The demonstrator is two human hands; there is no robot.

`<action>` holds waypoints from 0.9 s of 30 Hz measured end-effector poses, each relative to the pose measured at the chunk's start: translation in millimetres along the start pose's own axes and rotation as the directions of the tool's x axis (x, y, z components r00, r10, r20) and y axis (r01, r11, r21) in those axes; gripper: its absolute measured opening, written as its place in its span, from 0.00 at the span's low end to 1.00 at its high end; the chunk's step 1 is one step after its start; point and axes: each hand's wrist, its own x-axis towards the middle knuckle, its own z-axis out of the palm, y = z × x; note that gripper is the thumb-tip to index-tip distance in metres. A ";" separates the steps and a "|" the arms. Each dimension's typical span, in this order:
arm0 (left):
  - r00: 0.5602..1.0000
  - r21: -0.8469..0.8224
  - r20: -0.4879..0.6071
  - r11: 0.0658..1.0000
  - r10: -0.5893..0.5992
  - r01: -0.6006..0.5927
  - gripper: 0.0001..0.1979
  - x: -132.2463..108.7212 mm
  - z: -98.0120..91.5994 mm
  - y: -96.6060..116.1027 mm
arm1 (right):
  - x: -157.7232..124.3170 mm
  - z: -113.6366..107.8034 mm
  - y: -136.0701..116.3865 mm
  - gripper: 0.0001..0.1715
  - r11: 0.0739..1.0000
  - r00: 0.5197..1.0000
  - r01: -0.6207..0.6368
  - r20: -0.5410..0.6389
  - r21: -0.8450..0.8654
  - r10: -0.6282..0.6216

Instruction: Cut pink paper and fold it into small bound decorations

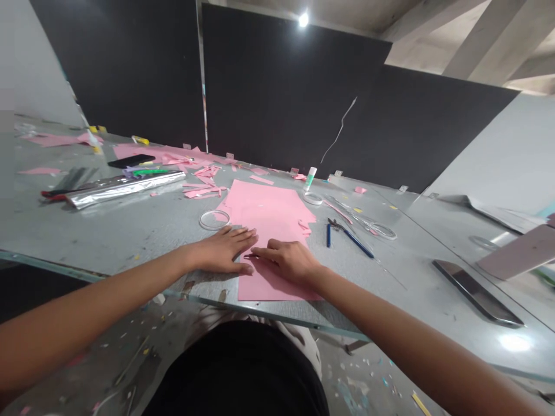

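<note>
Left hand [221, 251], right hand [286, 260]: flat on pink paper [269, 214] (grips open)

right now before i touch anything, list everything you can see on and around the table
paper sheet: 1, pink, mid-table under both hands
paper scraps: many, pink, scattered beyond the sheet
foil roll: 1, silver, table's left
phone: 1, black, far left
tape rings: 2, clear, either side of the sheet
glue stick: 1, white and green, far right of the sheet
pen: 1, blue, right of the sheet
table: 1, grey, under everything
left hand: 1, flat, at the sheet's left edge
right hand: 1, resting on the sheet
</note>
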 end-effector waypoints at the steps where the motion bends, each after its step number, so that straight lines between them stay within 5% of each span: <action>1: 1.000 -0.003 0.000 1.000 0.003 -0.003 0.43 0.1 0.4 -0.4 | 0.2 0.7 0.3 0.22 1.000 1.000 0.009 -0.004 -0.003 -0.009; 12: 1.000 -0.020 0.014 1.000 0.010 -0.010 0.41 2.1 0.3 -3.8 | 4.0 5.3 4.7 0.24 0.980 0.986 0.166 0.040 -0.108 -0.163; 27: 0.998 -0.016 0.067 1.000 -0.005 0.007 0.42 1.7 -4.5 -3.2 | -18.8 1.4 25.1 0.23 0.970 0.988 0.157 0.040 -0.188 -0.152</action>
